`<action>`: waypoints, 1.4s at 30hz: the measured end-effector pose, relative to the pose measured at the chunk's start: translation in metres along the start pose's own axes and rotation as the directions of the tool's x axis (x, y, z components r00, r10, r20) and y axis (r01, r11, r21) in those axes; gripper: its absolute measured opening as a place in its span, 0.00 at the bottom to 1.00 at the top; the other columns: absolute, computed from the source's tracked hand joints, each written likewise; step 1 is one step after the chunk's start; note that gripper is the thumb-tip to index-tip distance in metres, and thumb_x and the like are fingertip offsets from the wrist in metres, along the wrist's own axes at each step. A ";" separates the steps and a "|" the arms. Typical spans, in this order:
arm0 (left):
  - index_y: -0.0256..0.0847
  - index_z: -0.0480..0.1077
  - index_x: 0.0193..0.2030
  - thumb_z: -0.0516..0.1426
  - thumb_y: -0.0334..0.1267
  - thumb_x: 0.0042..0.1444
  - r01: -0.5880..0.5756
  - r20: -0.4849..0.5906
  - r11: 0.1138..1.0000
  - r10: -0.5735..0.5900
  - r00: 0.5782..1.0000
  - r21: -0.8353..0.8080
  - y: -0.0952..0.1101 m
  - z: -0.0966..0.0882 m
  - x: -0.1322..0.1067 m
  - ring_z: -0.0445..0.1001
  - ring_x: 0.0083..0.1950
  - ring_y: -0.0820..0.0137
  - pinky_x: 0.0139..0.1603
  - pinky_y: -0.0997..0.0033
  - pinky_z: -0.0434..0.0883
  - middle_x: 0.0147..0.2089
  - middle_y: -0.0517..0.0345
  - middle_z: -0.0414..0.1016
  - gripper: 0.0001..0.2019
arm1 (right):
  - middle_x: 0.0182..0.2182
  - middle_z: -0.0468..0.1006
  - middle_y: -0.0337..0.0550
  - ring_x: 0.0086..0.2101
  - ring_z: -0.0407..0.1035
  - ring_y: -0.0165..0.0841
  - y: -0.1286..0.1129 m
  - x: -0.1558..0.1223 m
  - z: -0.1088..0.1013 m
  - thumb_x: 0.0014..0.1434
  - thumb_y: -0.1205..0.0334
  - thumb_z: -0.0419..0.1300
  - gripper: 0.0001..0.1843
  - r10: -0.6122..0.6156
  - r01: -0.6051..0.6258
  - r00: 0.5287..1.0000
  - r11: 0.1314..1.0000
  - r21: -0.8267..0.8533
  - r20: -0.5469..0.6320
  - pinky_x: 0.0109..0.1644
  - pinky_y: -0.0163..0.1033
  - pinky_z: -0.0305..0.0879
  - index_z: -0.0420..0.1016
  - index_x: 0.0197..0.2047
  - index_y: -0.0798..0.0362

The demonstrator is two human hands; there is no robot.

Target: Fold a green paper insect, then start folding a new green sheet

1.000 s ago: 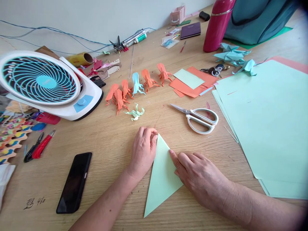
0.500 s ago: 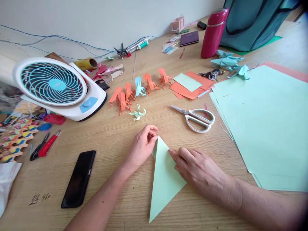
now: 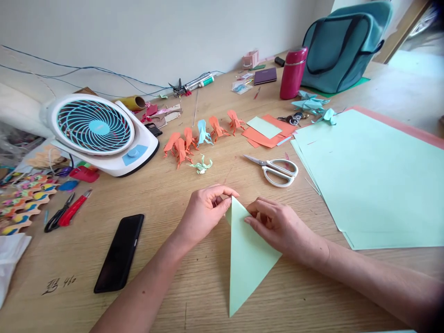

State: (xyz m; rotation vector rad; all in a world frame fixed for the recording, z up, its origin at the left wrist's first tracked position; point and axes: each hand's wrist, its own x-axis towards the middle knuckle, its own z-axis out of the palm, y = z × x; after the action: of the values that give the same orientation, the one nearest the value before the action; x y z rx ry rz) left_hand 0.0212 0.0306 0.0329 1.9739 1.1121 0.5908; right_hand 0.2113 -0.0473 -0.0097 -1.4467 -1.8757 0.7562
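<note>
A sheet of pale green paper [image 3: 248, 259], folded into a triangle, is in both hands over the near part of the table. My left hand [image 3: 205, 210] pinches its top corner between thumb and fingers. On the sloping right edge, my right hand [image 3: 277, 225] grips the paper, thumb on the front and fingers behind. A narrow flap shows behind the left edge near the top. Beyond the hands lie white-handled scissors [image 3: 277, 171], and a small green folded-paper figure [image 3: 201, 164] stands to their left.
Several orange paper figures [image 3: 215, 126] and a blue one [image 3: 204, 132] stand farther back. Large green sheets [image 3: 374, 180] cover the right side. A black phone [image 3: 120, 253] lies at left, below a white fan [image 3: 104, 134]. A pink bottle [image 3: 293, 73] and teal bag [image 3: 342, 51] stand behind.
My right hand has turned from pressing along the paper's right edge to pinching it, thumb in front. The left hand keeps the top corner. The camera view has shifted.
</note>
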 end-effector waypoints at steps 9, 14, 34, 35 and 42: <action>0.40 0.78 0.42 0.54 0.34 0.64 -0.042 0.050 0.979 0.053 0.997 -0.197 0.015 -0.006 -0.009 0.77 0.34 0.73 0.35 0.74 0.76 0.37 0.56 0.78 0.10 | 0.24 0.67 0.35 0.24 0.61 0.26 -0.004 -0.004 -0.005 0.65 0.65 0.55 0.11 -0.134 0.151 0.972 0.985 0.078 -0.191 0.27 0.32 0.58 0.68 0.30 0.53; 0.42 0.79 0.45 0.59 0.35 0.60 -0.088 0.051 0.977 0.100 0.994 -0.196 0.015 -0.006 -0.010 0.77 0.39 0.70 0.39 0.71 0.78 0.41 0.52 0.77 0.08 | 0.24 0.68 0.36 0.24 0.62 0.26 -0.002 -0.004 -0.008 0.66 0.65 0.55 0.11 -0.168 0.184 0.966 0.981 0.065 -0.199 0.28 0.32 0.61 0.68 0.30 0.53; 0.39 0.80 0.37 0.61 0.35 0.60 -0.072 -0.017 0.974 0.070 0.997 -0.215 0.016 -0.003 -0.012 0.68 0.23 0.79 0.23 0.78 0.67 0.32 0.59 0.76 0.05 | 0.25 0.68 0.36 0.25 0.63 0.26 -0.001 -0.005 -0.004 0.66 0.66 0.56 0.09 -0.213 0.233 0.956 0.969 0.085 -0.201 0.29 0.33 0.61 0.70 0.32 0.54; 0.39 0.80 0.36 0.61 0.35 0.60 -0.077 -0.022 0.980 0.074 0.997 -0.185 0.017 -0.003 -0.012 0.67 0.23 0.79 0.23 0.78 0.66 0.31 0.59 0.76 0.05 | 0.25 0.68 0.36 0.26 0.64 0.26 -0.002 -0.005 -0.004 0.66 0.66 0.56 0.09 -0.209 0.230 0.956 0.969 0.085 -0.204 0.29 0.33 0.61 0.71 0.32 0.54; 0.39 0.77 0.34 0.58 0.36 0.63 -0.139 -0.021 0.990 0.139 0.990 0.001 0.024 0.005 -0.018 0.66 0.25 0.77 0.26 0.76 0.64 0.30 0.60 0.75 0.08 | 0.27 0.72 0.38 0.26 0.66 0.26 -0.007 -0.002 -0.004 0.65 0.65 0.59 0.05 -0.220 0.245 0.943 0.967 0.074 -0.250 0.28 0.32 0.61 0.75 0.37 0.54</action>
State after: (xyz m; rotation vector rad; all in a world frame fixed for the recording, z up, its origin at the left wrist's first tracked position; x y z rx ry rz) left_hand 0.0277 0.0060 0.0496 2.0607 0.9921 0.6867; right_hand 0.2106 -0.0501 -0.0019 -1.1688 -1.7538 0.5303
